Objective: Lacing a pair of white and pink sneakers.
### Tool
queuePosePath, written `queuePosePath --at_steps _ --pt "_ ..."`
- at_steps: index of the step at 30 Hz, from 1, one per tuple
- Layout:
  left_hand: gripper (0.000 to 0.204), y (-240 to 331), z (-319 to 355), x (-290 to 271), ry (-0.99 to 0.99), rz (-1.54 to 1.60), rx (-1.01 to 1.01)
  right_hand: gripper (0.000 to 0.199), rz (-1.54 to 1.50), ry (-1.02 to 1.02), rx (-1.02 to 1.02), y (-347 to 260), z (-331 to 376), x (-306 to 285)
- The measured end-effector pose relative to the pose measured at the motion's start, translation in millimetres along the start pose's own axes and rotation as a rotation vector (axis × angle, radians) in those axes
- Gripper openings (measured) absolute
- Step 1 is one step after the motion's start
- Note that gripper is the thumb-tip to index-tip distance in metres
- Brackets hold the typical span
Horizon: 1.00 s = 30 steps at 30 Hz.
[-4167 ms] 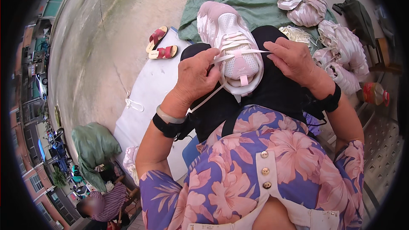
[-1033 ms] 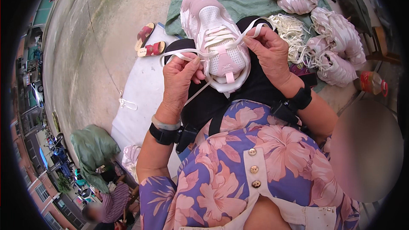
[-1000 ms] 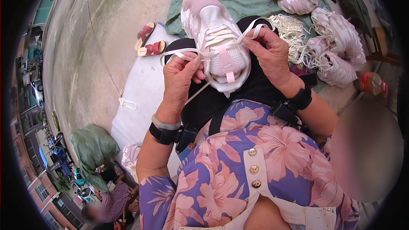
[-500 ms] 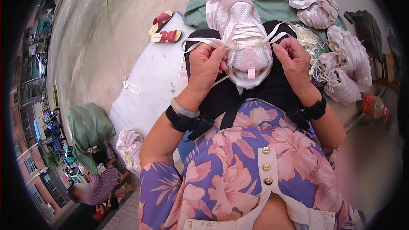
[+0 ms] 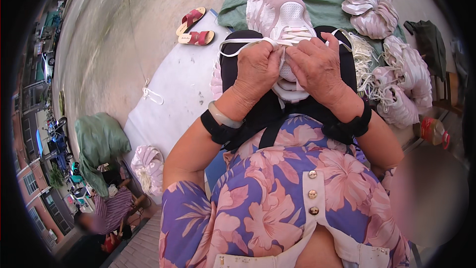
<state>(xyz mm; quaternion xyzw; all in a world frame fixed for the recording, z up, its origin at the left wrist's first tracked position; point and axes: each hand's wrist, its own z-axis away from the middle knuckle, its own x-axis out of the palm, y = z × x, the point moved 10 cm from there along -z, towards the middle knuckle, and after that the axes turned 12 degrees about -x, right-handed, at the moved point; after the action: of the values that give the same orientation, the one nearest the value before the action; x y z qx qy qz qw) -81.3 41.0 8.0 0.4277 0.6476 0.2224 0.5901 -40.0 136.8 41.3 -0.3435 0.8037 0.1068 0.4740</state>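
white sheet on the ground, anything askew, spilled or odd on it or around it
A little: small dark smudges mark the otherwise plain white sheet, two red-strapped sandals by its far end sit askew rather than parallel, and a looped white cord lies at its left edge. No spill shows.

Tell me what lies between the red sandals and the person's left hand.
In the head view, from the sandals to the left hand: a strip of white sheet, then the black-covered left knee, with a loop of white lace in front.
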Motion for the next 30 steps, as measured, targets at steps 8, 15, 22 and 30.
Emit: queuePosePath --at_steps 8,15,22,30 --pt "0.02 -18 14 -10 -0.155 0.078 -0.264 0.015 -0.09 0.062 0.118 10 6 4" --pt "0.039 31 24 -6 -0.012 -0.234 0.251 0.016 -0.026 0.057 0.045 1 0 4" --pt "0.025 -4 20 -3 -0.09 0.026 -0.078 0.007 -0.002 0.061 -0.027 -7 -12 5" --pt "0.021 -10 19 0 -0.068 0.163 -0.042 0.003 0.062 -0.027 -0.174 -16 -24 12"
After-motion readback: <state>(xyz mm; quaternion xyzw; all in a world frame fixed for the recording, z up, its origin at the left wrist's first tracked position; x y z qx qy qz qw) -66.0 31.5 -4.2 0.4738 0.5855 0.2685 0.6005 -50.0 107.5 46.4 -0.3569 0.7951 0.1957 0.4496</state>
